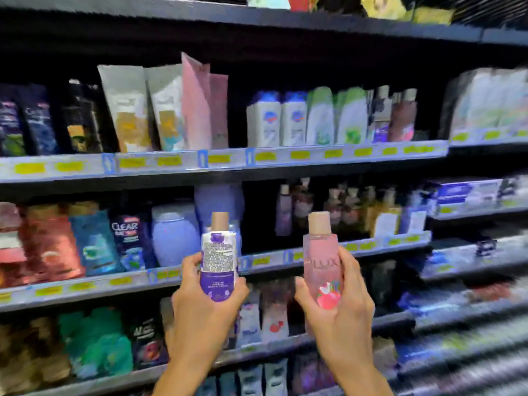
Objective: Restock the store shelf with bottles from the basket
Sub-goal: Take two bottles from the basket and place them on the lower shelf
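Left hand [205, 307] up, grip clamped round purple bottle [218, 261]: upright, beige cap on top, back label to camera, 7 o'clock of frame. Right hand [340, 307] level with it, grip wrapped on pink Lux bottle [321, 264]: upright, front label showing, 5 o'clock. Bottles apart, both held in front of middle shelf [363, 245]. Dark gap [258, 218] on shelf between them. Lavender bottles [174, 238] at 10 o'clock of purple one, small capped bottles [343, 207] at 1 o'clock of pink one. Frame edges blurred.
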`<state>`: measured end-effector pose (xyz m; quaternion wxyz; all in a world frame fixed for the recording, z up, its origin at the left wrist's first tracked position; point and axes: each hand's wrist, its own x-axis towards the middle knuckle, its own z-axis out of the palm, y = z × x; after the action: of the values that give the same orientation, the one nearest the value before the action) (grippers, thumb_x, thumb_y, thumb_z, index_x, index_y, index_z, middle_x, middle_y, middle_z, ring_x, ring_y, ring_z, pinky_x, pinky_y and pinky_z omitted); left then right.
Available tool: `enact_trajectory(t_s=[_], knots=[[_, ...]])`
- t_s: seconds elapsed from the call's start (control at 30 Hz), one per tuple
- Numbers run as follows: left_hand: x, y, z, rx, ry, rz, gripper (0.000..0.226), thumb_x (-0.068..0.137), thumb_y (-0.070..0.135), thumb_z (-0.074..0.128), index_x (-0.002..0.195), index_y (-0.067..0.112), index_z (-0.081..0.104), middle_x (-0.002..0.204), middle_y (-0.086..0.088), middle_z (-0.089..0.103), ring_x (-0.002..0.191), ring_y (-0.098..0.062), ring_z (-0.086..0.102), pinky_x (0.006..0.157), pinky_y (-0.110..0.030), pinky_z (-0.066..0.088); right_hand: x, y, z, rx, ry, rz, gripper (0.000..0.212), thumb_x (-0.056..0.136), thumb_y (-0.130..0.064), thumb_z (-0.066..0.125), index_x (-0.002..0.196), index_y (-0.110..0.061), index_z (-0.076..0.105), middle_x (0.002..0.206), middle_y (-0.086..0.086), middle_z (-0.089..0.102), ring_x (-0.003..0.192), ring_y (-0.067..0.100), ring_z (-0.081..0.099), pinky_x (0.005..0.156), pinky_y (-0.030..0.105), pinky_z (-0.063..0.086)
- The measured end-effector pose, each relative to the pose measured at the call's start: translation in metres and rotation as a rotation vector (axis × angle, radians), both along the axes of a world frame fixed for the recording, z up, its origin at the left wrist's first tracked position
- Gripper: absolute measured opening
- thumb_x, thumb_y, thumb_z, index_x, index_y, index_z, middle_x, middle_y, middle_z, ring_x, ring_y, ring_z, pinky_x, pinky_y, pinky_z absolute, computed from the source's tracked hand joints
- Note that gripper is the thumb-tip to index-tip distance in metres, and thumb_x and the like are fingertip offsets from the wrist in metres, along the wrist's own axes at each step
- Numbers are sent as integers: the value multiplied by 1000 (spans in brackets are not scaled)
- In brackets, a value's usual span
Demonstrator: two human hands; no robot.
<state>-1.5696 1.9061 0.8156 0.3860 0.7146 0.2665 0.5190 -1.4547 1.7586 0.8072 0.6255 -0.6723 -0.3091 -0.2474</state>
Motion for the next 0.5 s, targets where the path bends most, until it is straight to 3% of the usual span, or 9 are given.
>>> enact_trajectory(t_s=[0.1, 0.27, 0.4, 0.5], knots=[[53, -44, 14, 13, -31, -60, 55, 67, 20, 89, 105, 32, 51, 79, 5, 71, 63, -4, 65, 60, -14, 49, 47, -44, 9, 6, -9, -35, 77, 66, -33, 80, 136, -16, 54, 118, -1, 66, 97, 3, 57, 88, -3, 34], [120, -93, 38, 24, -57, -152, 57, 60, 34, 90, 102, 33, 51, 82, 13, 72, 64, -6, 67, 63, -21, 54, 110, -98, 29, 13, -47, -84, 77, 66, -36, 81, 136, -18, 55, 121, 0, 67, 99, 4, 60, 87, -1, 36], [167, -113, 60, -16, -79, -253, 43, 66, 15, 93, 95, 27, 62, 76, 1, 73, 62, -11, 68, 60, -19, 53, 156, -118, 41, 38, -40, -124, 80, 66, -56, 72, 138, -29, 50, 114, -7, 69, 95, 5, 62, 84, -1, 37], [196, -124, 81, -52, -89, -396, 32, 70, 8, 88, 92, 15, 65, 74, -11, 73, 56, -21, 70, 54, -27, 56, 186, -123, 54, 59, -35, -116, 79, 66, -51, 82, 134, -46, 43, 100, -23, 67, 84, 0, 61, 75, -3, 37]])
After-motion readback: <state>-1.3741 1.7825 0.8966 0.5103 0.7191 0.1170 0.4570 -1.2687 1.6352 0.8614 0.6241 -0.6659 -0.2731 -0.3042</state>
